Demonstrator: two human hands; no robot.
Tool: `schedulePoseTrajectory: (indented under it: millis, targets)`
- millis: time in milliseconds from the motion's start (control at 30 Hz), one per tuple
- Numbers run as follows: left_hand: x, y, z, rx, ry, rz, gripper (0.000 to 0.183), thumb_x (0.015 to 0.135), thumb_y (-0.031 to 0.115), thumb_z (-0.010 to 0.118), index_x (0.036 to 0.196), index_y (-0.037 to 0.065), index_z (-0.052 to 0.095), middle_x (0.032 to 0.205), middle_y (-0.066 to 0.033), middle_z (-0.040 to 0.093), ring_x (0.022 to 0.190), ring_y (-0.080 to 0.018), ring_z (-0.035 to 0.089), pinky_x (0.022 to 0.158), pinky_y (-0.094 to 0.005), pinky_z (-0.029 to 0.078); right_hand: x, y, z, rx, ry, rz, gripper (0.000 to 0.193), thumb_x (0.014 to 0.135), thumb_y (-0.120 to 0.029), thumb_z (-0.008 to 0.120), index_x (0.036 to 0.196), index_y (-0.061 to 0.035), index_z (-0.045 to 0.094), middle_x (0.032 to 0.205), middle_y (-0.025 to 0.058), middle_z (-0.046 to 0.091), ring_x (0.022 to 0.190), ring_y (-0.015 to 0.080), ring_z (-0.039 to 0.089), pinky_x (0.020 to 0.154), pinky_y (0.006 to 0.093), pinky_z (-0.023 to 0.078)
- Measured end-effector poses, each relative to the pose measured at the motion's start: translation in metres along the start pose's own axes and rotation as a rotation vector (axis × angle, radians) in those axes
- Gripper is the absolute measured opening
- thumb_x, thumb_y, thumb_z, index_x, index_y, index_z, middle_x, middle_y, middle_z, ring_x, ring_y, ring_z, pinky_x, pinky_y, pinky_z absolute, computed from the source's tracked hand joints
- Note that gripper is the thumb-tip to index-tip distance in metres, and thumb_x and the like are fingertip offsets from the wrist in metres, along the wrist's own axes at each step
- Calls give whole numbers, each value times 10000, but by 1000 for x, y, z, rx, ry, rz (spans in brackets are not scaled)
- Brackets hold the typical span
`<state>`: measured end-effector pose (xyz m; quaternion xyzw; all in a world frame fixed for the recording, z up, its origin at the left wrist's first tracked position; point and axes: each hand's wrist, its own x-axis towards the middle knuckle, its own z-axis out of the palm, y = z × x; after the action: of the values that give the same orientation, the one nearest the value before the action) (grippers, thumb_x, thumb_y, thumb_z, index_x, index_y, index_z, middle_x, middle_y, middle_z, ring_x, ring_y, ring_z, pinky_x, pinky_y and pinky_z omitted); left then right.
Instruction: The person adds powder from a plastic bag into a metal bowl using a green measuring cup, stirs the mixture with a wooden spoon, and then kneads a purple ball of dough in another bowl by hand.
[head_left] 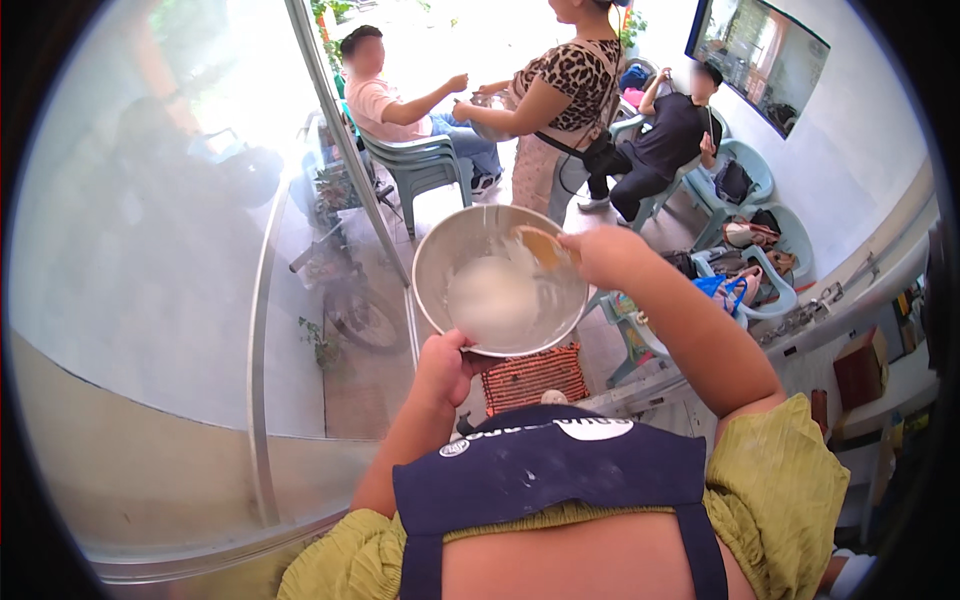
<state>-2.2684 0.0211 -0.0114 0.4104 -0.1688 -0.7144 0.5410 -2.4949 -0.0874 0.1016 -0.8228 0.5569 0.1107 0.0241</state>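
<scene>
A round metal mixing bowl (pixel 430 272) is held up in front of me. Pale, whitish batter-like stuff (pixel 493 298) lies in its bottom, with smears up the inner wall. My left hand (pixel 447 370) grips the bowl's near-left rim, thumb over the edge and fingers underneath. At the far-right side, my right hand (pixel 606 258) is closed on a tan, flat-bladed spatula (pixel 541 246). Its blade is inside the bowl, against or close to the upper right wall; actual contact is hard to make out.
Beyond the bowl stands a person in a leopard-print top (pixel 585 90) holding another metal bowl (pixel 492 118). Two people sit on either side. Stacked plastic chairs (pixel 415 160), a glass panel (pixel 160 260), chairs with bags (pixel 745 275) and an orange-black mat (pixel 537 380) surround me.
</scene>
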Motion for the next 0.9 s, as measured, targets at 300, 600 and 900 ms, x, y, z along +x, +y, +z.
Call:
schedulePoseTrajectory:
  millis: [300, 600, 900]
  targets:
    - [26, -42, 42, 150, 262, 197, 599, 732, -56, 436, 1307, -8, 273, 1178, -223, 490, 991, -406, 595, 764, -553, 568, 49, 0, 75, -60, -297, -85, 505, 873, -153, 453, 1366, -48, 429, 1053, 176, 659, 922, 291, 662, 784, 410, 525]
    - [68, -43, 70, 55, 280, 121, 526, 753, -39, 437, 1269, -67, 337, 1151, -224, 523, 959, -399, 609, 748, -551, 564, 101, 40, 79, 729, -300, -93, 458, 860, -224, 538, 1291, -71, 543, 776, 113, 635, 565, 198, 593, 497, 330, 498]
    - [96, 5, 96, -138, 200, 79, 536, 778, 11, 396, 1292, -122, 326, 1239, -278, 488, 1080, -446, 550, 917, -556, 492, 124, 112, 5, 823, -195, -171, 484, 831, -203, 603, 1301, -100, 554, 652, 63, 547, 461, 152, 506, 431, 296, 453]
